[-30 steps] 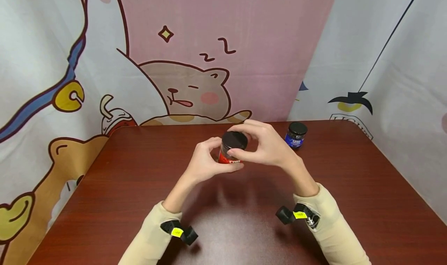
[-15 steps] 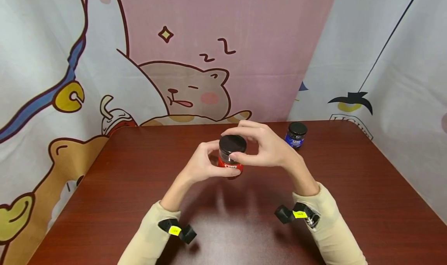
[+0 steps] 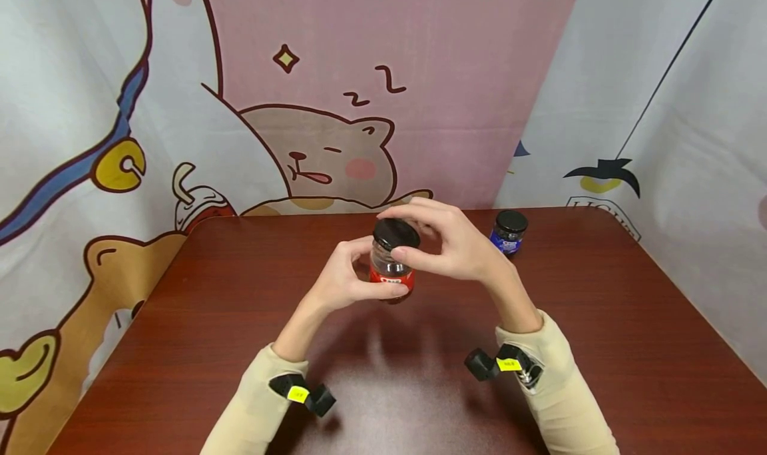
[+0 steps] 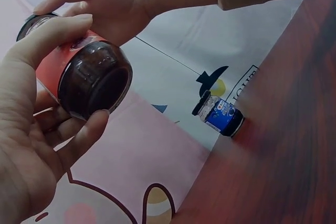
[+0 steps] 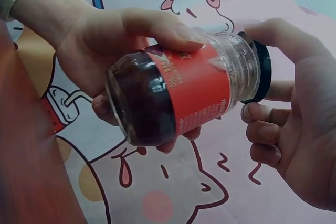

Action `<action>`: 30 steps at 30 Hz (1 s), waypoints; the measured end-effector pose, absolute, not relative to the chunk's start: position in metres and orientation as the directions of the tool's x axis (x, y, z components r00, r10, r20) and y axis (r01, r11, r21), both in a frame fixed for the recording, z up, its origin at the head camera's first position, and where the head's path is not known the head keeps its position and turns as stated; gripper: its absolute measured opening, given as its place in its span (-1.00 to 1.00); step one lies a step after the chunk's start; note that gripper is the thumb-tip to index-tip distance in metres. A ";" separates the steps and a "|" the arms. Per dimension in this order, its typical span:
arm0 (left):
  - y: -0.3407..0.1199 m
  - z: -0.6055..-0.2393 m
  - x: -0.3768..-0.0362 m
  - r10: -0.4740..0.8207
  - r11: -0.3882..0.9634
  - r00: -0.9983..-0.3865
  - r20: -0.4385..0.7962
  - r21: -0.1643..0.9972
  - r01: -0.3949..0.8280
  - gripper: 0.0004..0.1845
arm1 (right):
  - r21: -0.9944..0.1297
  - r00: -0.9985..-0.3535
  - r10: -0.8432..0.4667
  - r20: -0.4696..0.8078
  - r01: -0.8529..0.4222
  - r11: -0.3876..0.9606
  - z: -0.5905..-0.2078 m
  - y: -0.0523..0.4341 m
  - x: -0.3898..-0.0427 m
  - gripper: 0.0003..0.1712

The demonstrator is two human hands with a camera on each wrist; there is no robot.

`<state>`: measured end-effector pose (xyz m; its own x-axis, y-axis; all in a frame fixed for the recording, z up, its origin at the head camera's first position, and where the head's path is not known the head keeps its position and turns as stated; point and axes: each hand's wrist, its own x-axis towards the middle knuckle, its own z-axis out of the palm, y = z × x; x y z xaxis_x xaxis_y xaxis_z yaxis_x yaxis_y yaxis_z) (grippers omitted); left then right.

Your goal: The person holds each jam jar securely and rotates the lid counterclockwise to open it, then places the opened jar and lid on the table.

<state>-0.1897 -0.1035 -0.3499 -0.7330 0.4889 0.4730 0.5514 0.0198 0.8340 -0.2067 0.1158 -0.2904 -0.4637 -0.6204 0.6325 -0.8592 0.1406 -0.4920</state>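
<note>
A glass jar with a red label (image 3: 391,276) (image 4: 84,74) (image 5: 178,95) and dark contents is held above the brown table (image 3: 240,295). My left hand (image 3: 344,282) (image 4: 37,129) (image 5: 115,40) grips its body from the left. My right hand (image 3: 449,245) (image 5: 294,135) (image 4: 100,3) curls its fingers round the black lid (image 3: 395,233) (image 5: 260,72) on top. The jar tilts slightly, lid toward the far side.
A small jar with a blue label and black lid (image 3: 508,232) (image 4: 220,116) stands at the back right of the table. Cartoon-printed curtains (image 3: 299,108) close off the back and both sides. Black wrist cameras sit on both beige sleeves.
Both hands have lifted the jar a little and shifted it slightly left, tilting it. The right hand's fingers have turned round the lid.
</note>
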 end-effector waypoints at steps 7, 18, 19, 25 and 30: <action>-0.104 -0.354 -0.193 0.456 0.047 -0.727 0.514 0.802 0.596 -0.56 | -0.496 -0.478 -0.580 0.659 -0.856 0.142 -0.286 0.116 -0.211 -0.51; -0.113 -0.357 -0.200 0.336 0.129 -0.741 0.582 0.750 0.648 -0.59 | -0.553 -0.549 -0.542 0.636 -0.814 0.177 -0.288 0.114 -0.220 -0.54; -0.114 -0.357 -0.201 0.325 0.131 -0.745 0.583 0.752 0.646 -0.59 | -0.556 -0.555 -0.538 0.634 -0.811 0.182 -0.289 0.113 -0.221 -0.54; -0.120 -0.357 -0.204 0.264 0.147 -0.777 0.571 0.772 0.618 -0.61 | -0.580 -0.587 -0.512 0.627 -0.790 0.196 -0.293 0.109 -0.227 -0.55; -0.124 -0.359 -0.207 0.217 0.168 -0.794 0.568 0.779 0.604 -0.65 | -0.607 -0.625 -0.490 0.607 -0.763 0.221 -0.299 0.103 -0.232 -0.58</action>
